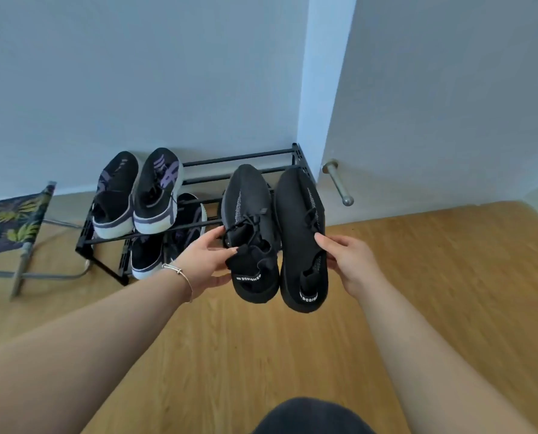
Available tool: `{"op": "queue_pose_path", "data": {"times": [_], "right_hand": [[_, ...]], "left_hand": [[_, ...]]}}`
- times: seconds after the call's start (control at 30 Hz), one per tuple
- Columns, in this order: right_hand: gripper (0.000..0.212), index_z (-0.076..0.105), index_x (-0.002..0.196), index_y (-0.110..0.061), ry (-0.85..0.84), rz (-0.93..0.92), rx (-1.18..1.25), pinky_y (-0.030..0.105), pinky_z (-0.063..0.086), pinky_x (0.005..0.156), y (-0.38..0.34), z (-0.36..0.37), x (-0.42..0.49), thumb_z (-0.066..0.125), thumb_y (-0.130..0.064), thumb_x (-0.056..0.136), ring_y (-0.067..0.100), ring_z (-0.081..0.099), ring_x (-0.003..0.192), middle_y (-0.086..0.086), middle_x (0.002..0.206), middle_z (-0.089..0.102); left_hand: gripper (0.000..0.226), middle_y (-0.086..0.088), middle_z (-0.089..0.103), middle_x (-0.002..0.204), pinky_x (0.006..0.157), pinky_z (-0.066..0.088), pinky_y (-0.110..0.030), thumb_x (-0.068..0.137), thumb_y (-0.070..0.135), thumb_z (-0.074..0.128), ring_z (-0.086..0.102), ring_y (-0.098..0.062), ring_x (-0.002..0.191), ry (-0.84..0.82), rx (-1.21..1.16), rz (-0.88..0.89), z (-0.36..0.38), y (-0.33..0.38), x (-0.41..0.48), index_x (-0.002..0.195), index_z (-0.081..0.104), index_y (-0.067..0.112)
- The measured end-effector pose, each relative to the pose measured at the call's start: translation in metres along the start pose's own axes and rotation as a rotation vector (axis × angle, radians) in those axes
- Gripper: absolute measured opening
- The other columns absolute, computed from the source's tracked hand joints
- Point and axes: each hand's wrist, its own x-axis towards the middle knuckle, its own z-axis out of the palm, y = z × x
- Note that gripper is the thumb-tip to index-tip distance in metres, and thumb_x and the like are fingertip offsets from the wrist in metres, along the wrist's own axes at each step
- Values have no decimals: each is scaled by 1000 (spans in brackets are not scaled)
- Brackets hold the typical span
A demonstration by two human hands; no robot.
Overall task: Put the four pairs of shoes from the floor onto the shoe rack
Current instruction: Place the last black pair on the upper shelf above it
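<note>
A black metal shoe rack point(239, 158) stands against the wall. On its top shelf at the left sits a pair of black sneakers with purple marks point(136, 195). Below them, on the lower shelf, a second dark pair point(148, 255) shows through the bars. My left hand point(205, 261) grips the heel of one black knit shoe point(249, 214), and my right hand point(349, 261) grips the other black knit shoe point(299, 233). Both shoes point toes toward the wall over the right end of the top shelf. Whether they rest on the bars I cannot tell.
A folding stool point(10, 227) with leaf-print fabric stands left of the rack. A wall corner point(311, 120) and a metal door stop point(338, 183) lie right of the rack. Wooden floor point(418, 292) spreads in front.
</note>
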Motion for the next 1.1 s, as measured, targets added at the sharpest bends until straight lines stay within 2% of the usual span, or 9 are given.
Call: {"op": "queue_pose_path", "data": {"times": [0.1, 0.4, 0.57, 0.67, 0.77, 0.83, 0.93, 1.0, 1.1], "right_hand": [[25, 75, 100, -12, -9, -9, -26, 40, 60, 89, -30, 30, 24, 82, -28, 82, 25, 75, 93, 4, 97, 80], [47, 72, 95, -5, 79, 103, -315, 46, 60, 86, -64, 76, 104, 87, -43, 70, 32, 73, 92, 7, 96, 76], [44, 69, 94, -4, 90, 101, -518, 45, 61, 82, -67, 81, 107, 80, -44, 80, 33, 68, 83, 9, 89, 70], [35, 75, 100, -5, 55, 70, -439, 41, 58, 82, -64, 78, 100, 76, -38, 86, 29, 62, 81, 8, 95, 72], [40, 74, 112, -6, -14, 69, -324, 41, 54, 88, -59, 67, 89, 76, -38, 87, 25, 59, 91, 7, 116, 73], [52, 67, 130, -14, -117, 108, -259, 37, 50, 89, -57, 58, 85, 77, -39, 86, 23, 60, 105, 2, 129, 67], [81, 59, 139, -24, -261, 141, -175, 36, 48, 98, -53, 50, 79, 81, -61, 71, 16, 58, 121, -9, 139, 59], [101, 52, 144, -29, -327, 120, -238, 39, 44, 106, -50, 48, 70, 79, -76, 59, 15, 55, 128, -13, 144, 55], [93, 43, 149, -28, -406, 22, -350, 34, 41, 107, -45, 42, 54, 77, -65, 72, 11, 50, 133, -12, 148, 50]], "left_hand": [[54, -4, 74, 103, 59, 57, -31, 99, 6, 59, 74, -10, 69, 30, -23, 19, -14, 27, 13, 143, 48, 34], [44, 1, 69, 97, 70, 43, -29, 99, 8, 59, 60, -12, 80, 177, -100, -84, -11, 60, 64, 136, 56, 31], [42, 3, 69, 94, 50, 48, -25, 101, 7, 54, 63, -11, 73, 335, -121, -94, 3, 50, 65, 139, 59, 25], [41, 5, 67, 99, 60, 52, -29, 104, 17, 50, 61, -11, 78, 398, -126, -83, 10, 49, 56, 142, 51, 32], [38, 2, 67, 124, 94, 56, -46, 99, 37, 57, 62, -18, 101, 388, -92, -105, 20, 48, 42, 136, 58, 29], [33, 2, 66, 120, 94, 56, -46, 98, 37, 61, 62, -19, 97, 392, -112, -119, 27, 49, 34, 127, 61, 24], [68, -1, 54, 142, 96, 55, -46, 93, 34, 69, 60, -25, 114, 425, -86, -91, 31, 47, 33, 152, 41, 16], [75, -3, 60, 132, 103, 52, -47, 90, 32, 73, 60, -26, 114, 418, -67, -80, 30, 44, 29, 153, 38, 15], [83, 0, 67, 114, 101, 53, -47, 85, 31, 78, 64, -27, 113, 364, -26, -108, 27, 44, 20, 154, 34, 16]]}}
